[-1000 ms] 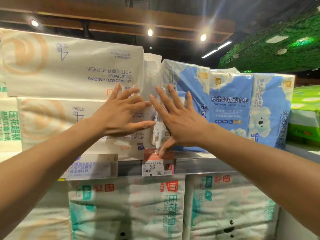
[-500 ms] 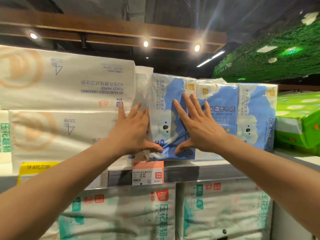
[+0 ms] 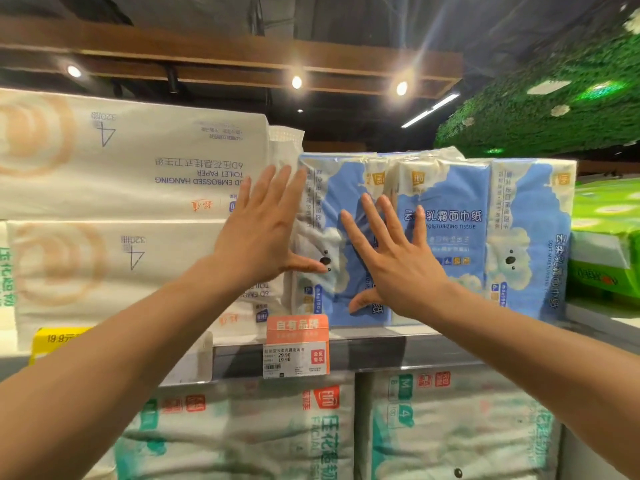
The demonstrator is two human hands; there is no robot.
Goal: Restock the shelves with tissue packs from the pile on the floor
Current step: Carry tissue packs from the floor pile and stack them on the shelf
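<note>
Blue tissue pack (image 3: 346,188): upright on the shelf (image 3: 381,351), glossy wrap, bear-face print.
Left hand (image 3: 263,233): fingers straight, flat against its 9 o'clock edge, thumb on the print.
Right hand (image 3: 394,258): fingers splayed, palm pressing its 3 o'clock side.
White toilet-paper packs (image 3: 121,168): stacked at 9 o'clock, touching.

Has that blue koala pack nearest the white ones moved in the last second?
Yes: the leftmost blue pack has swung from askew to square, pushed back level with the neighbouring blue pack, which stayed put.
</note>
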